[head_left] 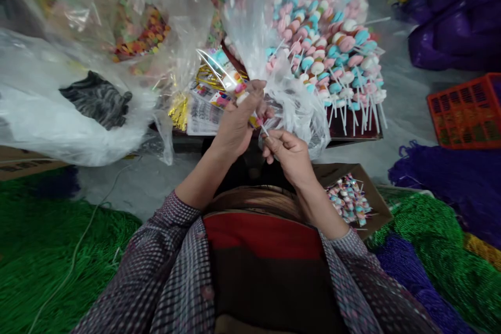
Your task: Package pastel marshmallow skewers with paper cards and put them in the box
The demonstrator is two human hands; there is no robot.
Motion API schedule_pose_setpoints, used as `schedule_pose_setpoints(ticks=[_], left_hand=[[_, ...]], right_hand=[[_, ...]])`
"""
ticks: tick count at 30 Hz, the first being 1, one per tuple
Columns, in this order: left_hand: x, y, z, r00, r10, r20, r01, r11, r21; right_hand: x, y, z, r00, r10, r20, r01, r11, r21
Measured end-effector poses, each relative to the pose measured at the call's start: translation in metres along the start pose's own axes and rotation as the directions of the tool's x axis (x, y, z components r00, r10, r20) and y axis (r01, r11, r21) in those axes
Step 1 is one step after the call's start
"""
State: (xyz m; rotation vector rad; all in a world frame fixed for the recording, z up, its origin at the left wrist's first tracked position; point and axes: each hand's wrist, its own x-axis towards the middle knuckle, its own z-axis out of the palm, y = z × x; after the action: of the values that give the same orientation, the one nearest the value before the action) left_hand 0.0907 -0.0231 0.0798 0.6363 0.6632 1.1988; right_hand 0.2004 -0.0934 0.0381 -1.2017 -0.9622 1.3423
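My left hand (237, 122) is closed around a marshmallow lollipop in a clear printed sleeve (235, 83), its wrapped top pointing up and left. Below it, my right hand (288, 152) pinches the white stick (264, 129) between thumb and fingers. Left of my hands lie flat printed sleeves (201, 115), gold foil ties (207, 75) and a bunch of gold strips (179, 110). A crumpled clear bag (299, 109) sits just right of my hands. Beyond it is a big heap of unwrapped pink, white and blue marshmallow lollipops (332, 57), sticks hanging over the table edge.
Big clear bags of colourful ring-shaped candy (143, 31) and a white plastic bag (43, 109) crowd the left. Wrapped lollipops fill a cardboard box (376, 209) at lower right. An orange crate (465, 109), purple bags (450, 21) and green strands (58, 250) surround the table.
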Motion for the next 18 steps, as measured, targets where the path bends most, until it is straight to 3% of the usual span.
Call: schedule_pose_setpoints(ticks=[3, 5, 7, 14, 18], left_hand=[[-0.003, -0.01, -0.004, 0.998, -0.042, 0.037, 0.042, 0.999, 0.018], [-0.007, -0.02, -0.008, 0.99, -0.129, 0.066, 0.122, 0.988, 0.097], [-0.011, -0.028, -0.015, 0.983, -0.149, 0.109, 0.127, 0.974, 0.186], [-0.009, -0.023, -0.036, 0.988, 0.074, 0.137, -0.119, 0.927, 0.355], [-0.009, -0.02, -0.039, 0.986, 0.129, 0.11, -0.167, 0.849, 0.501]], right_hand=[[0.0, 0.002, 0.002, 0.997, -0.054, -0.059, 0.054, 0.999, -0.008], [0.002, 0.003, 0.005, 0.995, -0.064, -0.078, 0.067, 0.997, 0.042], [0.003, 0.004, 0.007, 0.995, -0.048, -0.089, 0.057, 0.993, 0.101], [0.004, 0.007, 0.001, 0.98, -0.101, -0.173, 0.12, 0.987, 0.104], [0.002, 0.008, 0.002, 0.974, -0.11, -0.197, 0.115, 0.993, 0.017]])
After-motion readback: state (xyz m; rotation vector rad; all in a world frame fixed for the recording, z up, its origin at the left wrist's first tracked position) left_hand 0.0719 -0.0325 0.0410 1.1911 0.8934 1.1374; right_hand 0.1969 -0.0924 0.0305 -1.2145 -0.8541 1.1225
